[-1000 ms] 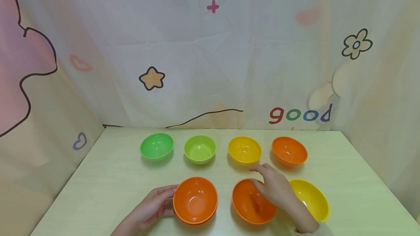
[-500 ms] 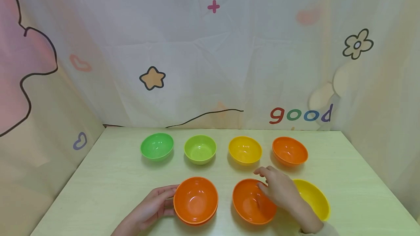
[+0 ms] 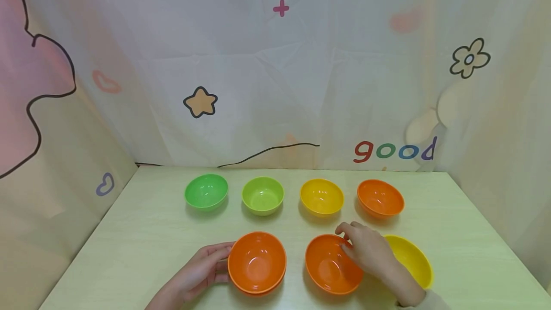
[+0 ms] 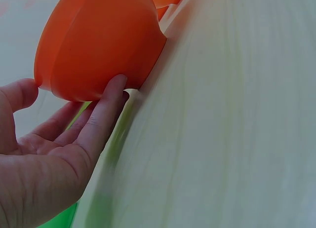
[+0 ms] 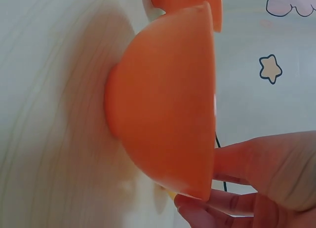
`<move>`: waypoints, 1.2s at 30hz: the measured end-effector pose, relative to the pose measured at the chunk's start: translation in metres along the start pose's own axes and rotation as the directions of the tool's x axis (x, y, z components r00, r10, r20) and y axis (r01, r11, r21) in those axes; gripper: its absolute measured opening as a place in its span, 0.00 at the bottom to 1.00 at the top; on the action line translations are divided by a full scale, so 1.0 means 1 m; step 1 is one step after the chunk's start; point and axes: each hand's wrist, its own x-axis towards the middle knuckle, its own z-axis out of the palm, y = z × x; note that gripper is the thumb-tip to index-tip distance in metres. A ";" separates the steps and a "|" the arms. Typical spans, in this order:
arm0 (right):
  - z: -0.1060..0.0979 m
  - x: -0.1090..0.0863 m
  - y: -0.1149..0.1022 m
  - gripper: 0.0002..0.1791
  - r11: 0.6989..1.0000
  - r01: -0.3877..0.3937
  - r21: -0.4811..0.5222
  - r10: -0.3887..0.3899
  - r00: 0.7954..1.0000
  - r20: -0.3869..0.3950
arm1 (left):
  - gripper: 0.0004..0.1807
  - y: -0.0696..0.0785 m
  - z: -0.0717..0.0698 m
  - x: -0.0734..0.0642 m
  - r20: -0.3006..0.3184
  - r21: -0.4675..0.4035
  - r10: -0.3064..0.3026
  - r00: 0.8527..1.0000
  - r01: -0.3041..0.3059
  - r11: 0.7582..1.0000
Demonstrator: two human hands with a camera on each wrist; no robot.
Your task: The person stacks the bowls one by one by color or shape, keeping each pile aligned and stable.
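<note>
Two nested orange bowls (image 3: 257,263) stand at the front middle. My left hand (image 3: 204,269) touches their left side. In the left wrist view, its fairly straight fingers (image 4: 101,117) lie against the outer wall and the thumb meets the rim. Right of the stack is another orange bowl (image 3: 331,267), its inside facing up. My right hand (image 3: 370,250) pinches this bowl's far right rim, with the thumb at the inner side and the fingers outside, as the right wrist view shows on the bowl's wall (image 5: 168,99). A yellow bowl (image 3: 413,262) lies partly hidden behind my right forearm.
Along the back of the pale table (image 3: 142,233) runs a row: a green bowl (image 3: 205,193), a lime bowl (image 3: 262,196), a yellow-orange bowl (image 3: 321,198) and an orange bowl (image 3: 380,199). A printed curtain (image 3: 241,75) hangs behind and at both sides.
My right hand has shifted slightly right and nearer to me, its fingers drawing in to the orange bowl's rim. The left hand and the stack stay in place.
</note>
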 end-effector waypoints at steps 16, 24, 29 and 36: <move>0.004 0.000 0.002 0.12 0.999 0.046 -0.012 -0.046 0.999 -0.021 | 0.34 0.000 0.000 0.001 -0.005 -0.004 -0.004 1.000 0.004 1.000; 0.005 -0.001 0.002 0.12 0.999 0.039 0.005 -0.039 0.999 0.015 | 0.33 0.000 0.000 0.000 0.007 -0.010 0.007 1.000 -0.007 1.000; 0.005 0.000 0.003 0.12 0.999 0.040 0.009 -0.040 0.999 0.021 | 0.32 0.000 0.000 -0.001 0.011 -0.015 0.013 1.000 -0.013 1.000; 0.005 0.002 0.002 0.12 0.999 0.038 0.014 -0.039 0.998 0.048 | 0.33 0.001 0.000 -0.001 0.014 -0.010 0.012 1.000 -0.012 1.000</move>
